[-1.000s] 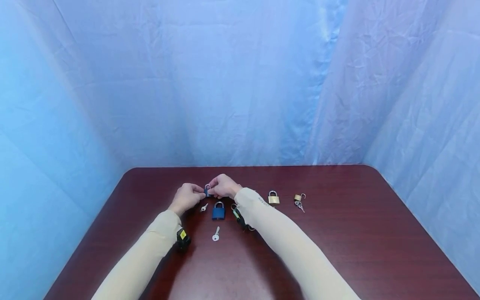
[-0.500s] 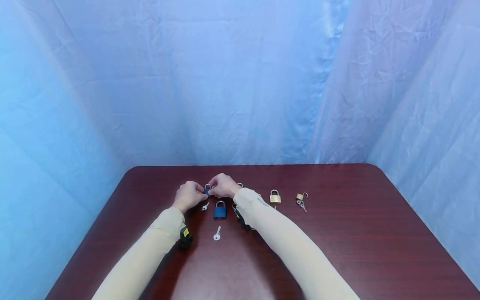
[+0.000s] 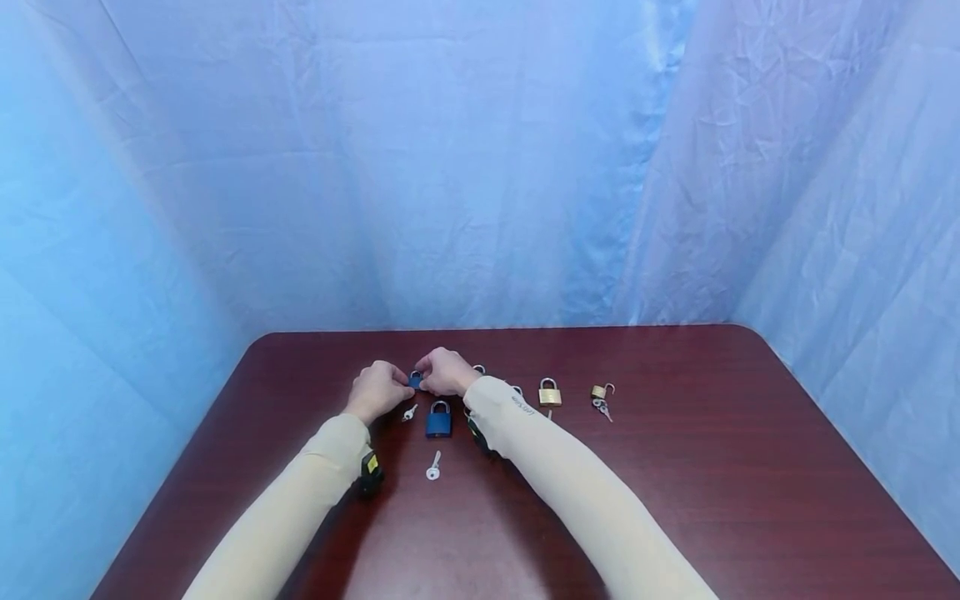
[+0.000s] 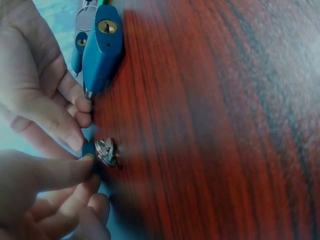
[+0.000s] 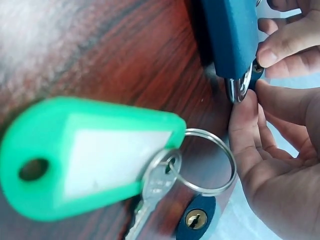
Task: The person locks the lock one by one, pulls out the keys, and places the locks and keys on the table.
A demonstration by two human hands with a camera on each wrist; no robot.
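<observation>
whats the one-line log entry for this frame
left hand: pinches small blue lock | right hand: pinches same lock | big blue lock: on table, untouched | key: near it

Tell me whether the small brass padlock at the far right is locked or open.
Open: the small brass padlock's shackle is swung out sideways, one end free of the body.

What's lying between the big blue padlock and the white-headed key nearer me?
Nothing: in the head view only bare table separates the blue padlock from the key.
</observation>
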